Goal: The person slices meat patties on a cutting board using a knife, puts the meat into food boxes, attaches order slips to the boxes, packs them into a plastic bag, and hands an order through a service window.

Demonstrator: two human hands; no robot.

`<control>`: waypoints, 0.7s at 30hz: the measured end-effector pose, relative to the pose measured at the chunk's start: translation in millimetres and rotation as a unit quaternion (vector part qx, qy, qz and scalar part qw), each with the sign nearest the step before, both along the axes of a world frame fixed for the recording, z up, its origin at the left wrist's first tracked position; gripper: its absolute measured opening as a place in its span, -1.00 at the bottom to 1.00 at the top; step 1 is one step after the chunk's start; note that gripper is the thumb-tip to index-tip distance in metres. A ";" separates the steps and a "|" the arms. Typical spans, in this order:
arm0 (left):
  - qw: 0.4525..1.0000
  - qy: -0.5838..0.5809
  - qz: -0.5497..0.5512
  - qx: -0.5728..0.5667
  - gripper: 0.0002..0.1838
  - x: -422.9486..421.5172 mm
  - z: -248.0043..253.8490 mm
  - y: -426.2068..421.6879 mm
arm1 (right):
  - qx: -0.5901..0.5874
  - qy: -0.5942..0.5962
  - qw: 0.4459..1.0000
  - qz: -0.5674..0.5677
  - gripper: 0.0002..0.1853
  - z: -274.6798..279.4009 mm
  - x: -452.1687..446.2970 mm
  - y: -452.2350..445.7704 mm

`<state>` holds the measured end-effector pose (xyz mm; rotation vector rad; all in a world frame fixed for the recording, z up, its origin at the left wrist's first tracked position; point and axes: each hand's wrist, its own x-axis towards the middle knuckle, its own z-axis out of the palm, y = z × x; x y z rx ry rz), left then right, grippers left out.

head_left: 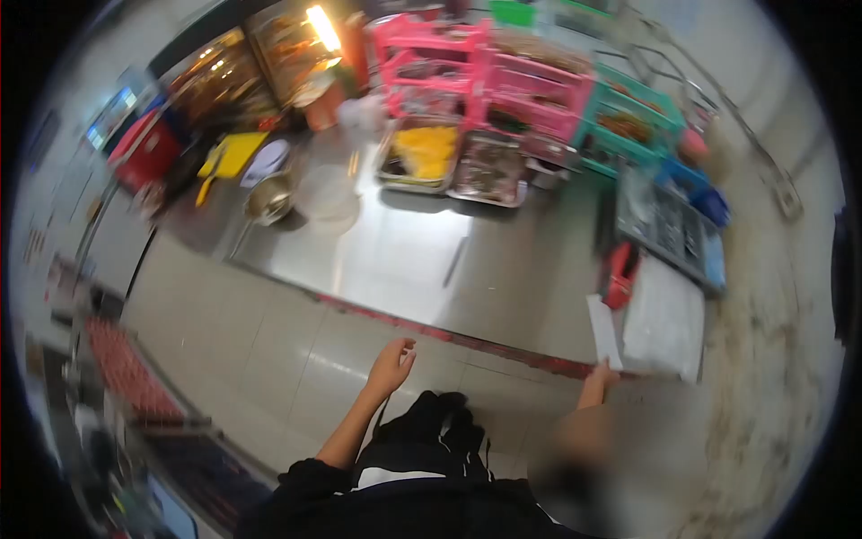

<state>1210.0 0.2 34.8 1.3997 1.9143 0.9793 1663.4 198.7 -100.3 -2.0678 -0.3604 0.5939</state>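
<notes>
My right hand is at the right end of the counter's front edge, its fingers closed on the lower end of a narrow white paper strip. Blur hides part of that forearm and the exact grip. Just beyond the strip lies a red object, perhaps a stapler or tape dispenser. Beside it is a stack of clear-white plastic bags. My left hand hangs in front of the counter edge, holding nothing, with thumb and loosely curled fingers apart.
The steel counter carries metal trays of yellow food and dark food, pink baskets, a green basket and a grey compartment tray. A pot and a yellow cutting board stand left.
</notes>
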 end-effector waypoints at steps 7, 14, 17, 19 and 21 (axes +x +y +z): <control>0.963 -0.034 0.260 -0.063 -0.72 -11.0 4.1 -154.1 | 0.099 -0.140 0.951 0.259 -0.67 44.0 -90.6 -104.5; 0.847 -0.432 0.306 0.035 -0.43 -5.6 46.6 -155.1 | 0.046 0.301 0.694 0.653 -0.58 137.8 -398.1 -216.4; 0.715 -0.586 0.320 0.208 -0.51 -37.8 50.3 -140.7 | 0.112 0.333 0.591 0.726 -0.65 169.2 -498.4 -256.9; 0.727 -0.530 0.371 0.230 -0.48 -84.5 28.3 -159.3 | 0.288 0.202 0.403 0.845 -0.63 171.4 -552.1 -276.6; 0.738 -0.472 0.421 0.235 -0.44 -135.1 -0.9 -197.2 | 0.306 0.168 0.327 0.878 -0.59 166.5 -598.6 -296.0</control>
